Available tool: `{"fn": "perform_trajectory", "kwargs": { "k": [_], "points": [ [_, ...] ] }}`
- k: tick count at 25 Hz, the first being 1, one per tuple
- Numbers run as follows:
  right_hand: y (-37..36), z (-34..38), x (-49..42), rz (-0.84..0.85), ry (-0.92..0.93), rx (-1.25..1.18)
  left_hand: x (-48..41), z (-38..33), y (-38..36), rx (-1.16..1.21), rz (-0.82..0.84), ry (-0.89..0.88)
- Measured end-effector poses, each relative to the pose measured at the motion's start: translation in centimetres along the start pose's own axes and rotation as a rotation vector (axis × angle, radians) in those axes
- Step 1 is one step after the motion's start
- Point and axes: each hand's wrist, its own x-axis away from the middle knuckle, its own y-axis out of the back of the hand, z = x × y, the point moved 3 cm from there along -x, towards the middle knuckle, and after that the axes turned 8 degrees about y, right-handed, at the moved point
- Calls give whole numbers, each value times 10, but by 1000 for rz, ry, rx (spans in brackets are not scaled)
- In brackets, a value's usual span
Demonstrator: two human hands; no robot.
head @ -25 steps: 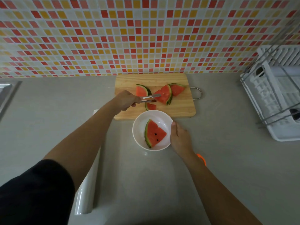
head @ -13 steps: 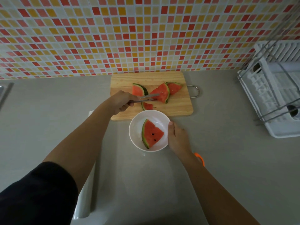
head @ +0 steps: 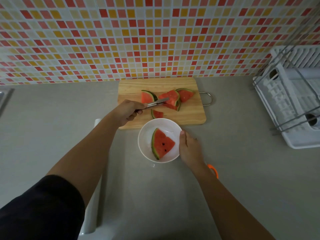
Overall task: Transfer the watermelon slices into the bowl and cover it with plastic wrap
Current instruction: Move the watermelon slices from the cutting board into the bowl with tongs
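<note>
A white bowl point(head: 147, 135) stands on the counter just in front of the wooden cutting board point(head: 135, 87) and holds one watermelon slice point(head: 161, 143). My right hand point(head: 189, 147) grips the bowl's right rim. My left hand point(head: 128, 110) holds metal tongs point(head: 156, 103) whose tips close on a middle slice point(head: 170, 97) on the board. Other slices lie at the left point(head: 146, 97), the right point(head: 186, 94) and near the board's front edge point(head: 157, 114). A roll of plastic wrap point(head: 92, 210) lies under my left arm, mostly hidden.
A white dish rack point(head: 294, 101) fills the right side of the counter. The tiled wall point(head: 155, 40) rises right behind the board. An orange-handled object point(head: 213, 170) peeks out behind my right wrist. A sink edge point(head: 3, 99) shows at far left.
The tongs have closed on the middle slice on the board. My right hand stays on the bowl's rim. The view has shifted slightly.
</note>
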Motion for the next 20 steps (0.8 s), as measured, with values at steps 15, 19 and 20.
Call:
{"fn": "perform_trajectory", "kwargs": {
  "k": [15,19,20],
  "points": [
    [0,3,0,5,-50,-54,107,50,46,-178,109,-231],
    [1,3,-1,7,-47,-47,122,71,28,-342,51,-257],
    [1,3,-2,13,-44,-41,126,75,25,-357,41,-237]
  ]
}}
